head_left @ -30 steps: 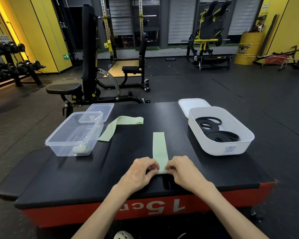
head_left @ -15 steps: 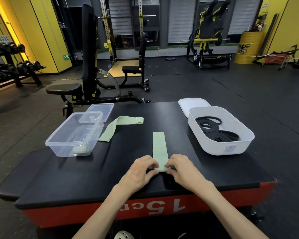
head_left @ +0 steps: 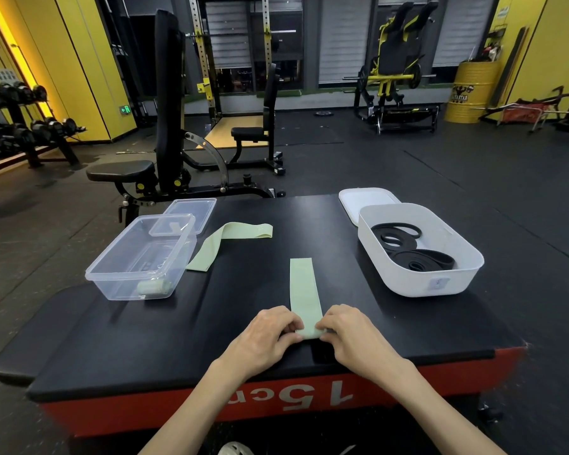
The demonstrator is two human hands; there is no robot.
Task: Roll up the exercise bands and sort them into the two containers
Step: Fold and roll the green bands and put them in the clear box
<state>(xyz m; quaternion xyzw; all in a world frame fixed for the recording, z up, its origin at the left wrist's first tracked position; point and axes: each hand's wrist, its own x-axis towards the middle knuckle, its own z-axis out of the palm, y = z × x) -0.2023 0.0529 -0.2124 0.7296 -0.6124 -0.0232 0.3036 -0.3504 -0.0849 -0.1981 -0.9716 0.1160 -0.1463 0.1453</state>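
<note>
left hand: fingers curled, pinching rolled near end of green band
right hand: same, pinching that end's other edge
green band: flat, platform front middle
second band: loose, platform back, left of middle
clear tub: platform left, one green roll inside
white tub: platform right, black bands inside

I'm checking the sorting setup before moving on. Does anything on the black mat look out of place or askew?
Nothing spilled or damaged. Only the loose pale green flat band looks untidy: it lies unrolled and kinked beside the clear plastic container, whose clear lid overlaps its far rim.
</note>
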